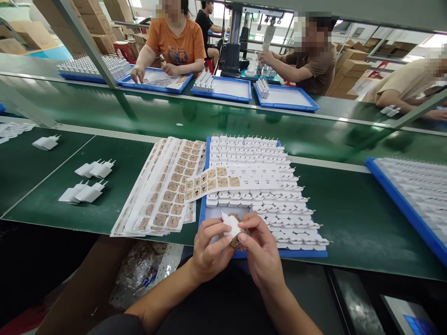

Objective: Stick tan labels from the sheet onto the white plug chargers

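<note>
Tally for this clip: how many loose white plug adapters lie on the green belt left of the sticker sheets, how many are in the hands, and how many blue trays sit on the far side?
Loose white plastic plug adapters on the green belt: 5
White plug adapter held between left hand and right hand: 1
Blue plastic trays on the far side: 4
Total: 10
</note>
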Demonstrator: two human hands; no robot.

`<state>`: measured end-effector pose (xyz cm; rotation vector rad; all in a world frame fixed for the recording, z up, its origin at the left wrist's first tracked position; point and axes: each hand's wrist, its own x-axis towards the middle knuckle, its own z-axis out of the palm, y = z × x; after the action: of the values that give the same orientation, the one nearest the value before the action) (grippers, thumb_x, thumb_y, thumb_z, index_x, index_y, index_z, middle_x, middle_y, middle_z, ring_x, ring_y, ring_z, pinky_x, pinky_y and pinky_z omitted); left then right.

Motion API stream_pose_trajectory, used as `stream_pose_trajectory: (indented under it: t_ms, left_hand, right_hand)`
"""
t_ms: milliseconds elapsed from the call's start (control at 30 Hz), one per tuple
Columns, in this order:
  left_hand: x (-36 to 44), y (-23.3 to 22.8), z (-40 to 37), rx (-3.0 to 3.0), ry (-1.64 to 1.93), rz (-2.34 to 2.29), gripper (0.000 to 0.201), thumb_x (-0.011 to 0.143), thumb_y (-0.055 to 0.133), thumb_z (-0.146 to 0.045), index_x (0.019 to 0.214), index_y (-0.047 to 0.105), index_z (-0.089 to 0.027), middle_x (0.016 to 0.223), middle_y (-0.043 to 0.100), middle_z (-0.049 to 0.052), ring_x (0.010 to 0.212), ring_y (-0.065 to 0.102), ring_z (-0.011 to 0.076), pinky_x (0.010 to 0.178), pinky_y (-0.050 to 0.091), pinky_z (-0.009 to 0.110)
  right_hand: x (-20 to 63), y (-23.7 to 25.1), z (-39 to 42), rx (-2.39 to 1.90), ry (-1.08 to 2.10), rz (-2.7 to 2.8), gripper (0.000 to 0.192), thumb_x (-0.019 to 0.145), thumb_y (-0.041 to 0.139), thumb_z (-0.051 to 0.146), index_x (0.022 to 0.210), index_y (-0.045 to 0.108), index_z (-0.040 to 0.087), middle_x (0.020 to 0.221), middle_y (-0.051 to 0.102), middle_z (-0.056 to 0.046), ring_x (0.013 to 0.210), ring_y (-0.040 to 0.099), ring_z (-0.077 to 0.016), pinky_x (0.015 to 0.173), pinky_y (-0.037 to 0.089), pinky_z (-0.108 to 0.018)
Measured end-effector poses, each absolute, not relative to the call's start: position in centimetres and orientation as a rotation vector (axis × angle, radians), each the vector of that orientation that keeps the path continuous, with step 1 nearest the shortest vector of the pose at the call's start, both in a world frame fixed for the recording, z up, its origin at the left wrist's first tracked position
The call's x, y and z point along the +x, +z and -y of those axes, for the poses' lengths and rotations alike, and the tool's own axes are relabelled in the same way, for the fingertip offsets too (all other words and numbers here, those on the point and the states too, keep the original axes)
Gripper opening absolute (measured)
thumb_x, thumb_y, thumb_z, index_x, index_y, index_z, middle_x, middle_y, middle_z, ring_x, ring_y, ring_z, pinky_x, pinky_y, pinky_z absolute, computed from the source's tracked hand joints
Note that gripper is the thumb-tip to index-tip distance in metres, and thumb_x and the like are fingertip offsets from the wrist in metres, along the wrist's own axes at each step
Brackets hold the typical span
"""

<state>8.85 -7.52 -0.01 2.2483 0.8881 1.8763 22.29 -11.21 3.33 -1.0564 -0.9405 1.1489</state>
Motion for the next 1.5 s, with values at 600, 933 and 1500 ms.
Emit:
stream_pose_trajectory:
  t_ms: [600, 933, 1500]
  left_hand:
    - [8.8, 0.8, 7.7, 2.047, 1.797, -0.866, 0.024, 0.09, 0.071, -0.024, 0.108, 0.054, -0.025, 0.097, 0.065, 0.004, 0.085, 0.067, 0.0174, 0.072, 0.06, 0.034]
    - [8.6, 0.6, 8.1, 1.918, 1.642, -0.886, 0.03, 0.087, 0.072, -0.02, 0.112, 0.056, -0.02, 0.103, 0.066, 0.008, 0.092, 0.069, 0.0175, 0.075, 0.061, 0.028]
    - [-6.6, -1.7, 4.9, 1.689, 1.503, -2.028, 0.033, 0.084, 0.068, -0.031, 0.116, 0.061, -0.023, 0.113, 0.066, 0.007, 0.098, 0.065, 0.0224, 0.086, 0.056, 0.036]
  right_hand:
    - [24.5, 4.7, 11.1, -1.1, 1.071, 1.295, 0.017, 0.093, 0.065, 0.032, 0.108, 0.071, 0.027, 0.096, 0.06, -0.005, 0.085, 0.058, -0.0197, 0.072, 0.052, -0.031]
    - [25.1, 5.6, 11.1, -1.078, 0.354, 1.893, 0.019, 0.092, 0.06, 0.011, 0.102, 0.064, 0.026, 0.097, 0.067, -0.007, 0.085, 0.065, -0.021, 0.072, 0.056, -0.034]
    - [28.7, 3.8, 7.8, -1.268, -0.236, 2.139, 0.024, 0.104, 0.05, 0.028, 0.119, 0.065, 0.019, 0.105, 0.072, -0.009, 0.094, 0.068, -0.0259, 0.092, 0.046, -0.038]
